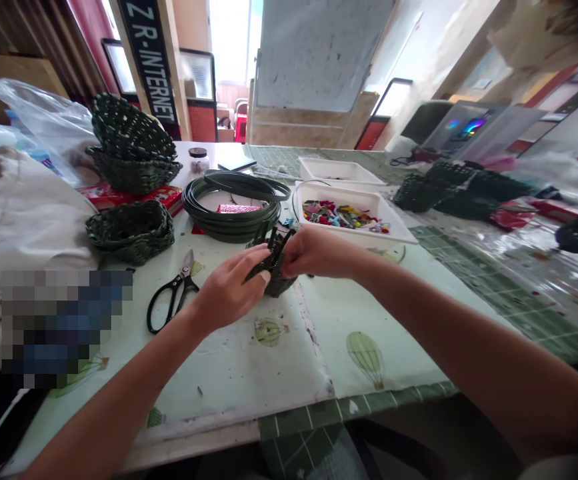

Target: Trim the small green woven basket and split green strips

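Both of my hands are at a small dark green woven basket [279, 285] over the middle of the table, with upright strips rising from its rim. My left hand [233, 283] wraps round its left side, thumb toward me. At its right side, my right hand [313, 253] is closed with the fingers bent in at the rim; a strip seems pinched there, though the fingertips are partly hidden. Black-handled scissors [173, 293] lie left of my left hand, blades pointing away. Just beyond the basket rests a coil of dark green flat strip [233, 223].
White trays, one holding colourful small pieces [346, 217], stand behind my right hand. Finished-looking green baskets [131, 230] sit at the left, more [433, 187] at the right. A lidded jar [199, 160] stands at the back. A white cloth bag [23, 220] fills the left edge.
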`<state>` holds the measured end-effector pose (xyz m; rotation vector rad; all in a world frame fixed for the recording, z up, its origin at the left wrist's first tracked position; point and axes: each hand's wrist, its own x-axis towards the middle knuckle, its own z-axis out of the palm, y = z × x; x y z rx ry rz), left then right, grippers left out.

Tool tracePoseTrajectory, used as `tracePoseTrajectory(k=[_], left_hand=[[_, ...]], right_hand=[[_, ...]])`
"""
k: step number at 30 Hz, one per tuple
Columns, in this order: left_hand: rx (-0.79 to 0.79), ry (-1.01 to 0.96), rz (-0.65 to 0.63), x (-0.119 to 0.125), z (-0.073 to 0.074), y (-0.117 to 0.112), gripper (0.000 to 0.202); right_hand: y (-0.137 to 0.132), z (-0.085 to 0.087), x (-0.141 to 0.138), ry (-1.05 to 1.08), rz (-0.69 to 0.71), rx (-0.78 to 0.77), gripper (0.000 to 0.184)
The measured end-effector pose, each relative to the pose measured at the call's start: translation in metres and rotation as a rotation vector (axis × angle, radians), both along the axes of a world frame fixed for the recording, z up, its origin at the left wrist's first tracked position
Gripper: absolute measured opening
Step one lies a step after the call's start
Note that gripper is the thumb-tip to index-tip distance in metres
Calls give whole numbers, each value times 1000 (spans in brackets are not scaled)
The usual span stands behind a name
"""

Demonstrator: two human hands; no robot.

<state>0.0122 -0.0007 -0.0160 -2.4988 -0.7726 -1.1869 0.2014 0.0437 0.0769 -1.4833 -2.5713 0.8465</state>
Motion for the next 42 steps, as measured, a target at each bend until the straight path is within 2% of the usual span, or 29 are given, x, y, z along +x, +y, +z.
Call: tracePoseTrajectory(k=[4, 8, 14, 21, 30, 36, 42], left_hand=[[18, -23, -28, -3, -1, 1, 21], [39, 0, -24, -5, -2, 0, 19], [123, 40, -29, -1, 1, -3, 16], [232, 118, 71, 2, 5, -8, 12], [249, 122, 71, 5, 4, -8, 10], [172, 54, 17, 6, 0, -7, 14], [175, 61, 28, 7, 4, -8, 12]], right_hand=[[12, 3, 8, 186, -37, -245, 11], [13, 2, 7, 231, -51, -315, 9], [12, 5, 3, 209, -50, -341, 4], [9, 11, -3, 167, -53, -344, 1], [12, 12, -8, 109, -31, -333, 9], [14, 11, -8, 93, -61, -345, 8], [10, 10, -9, 27, -37, -258, 4]])
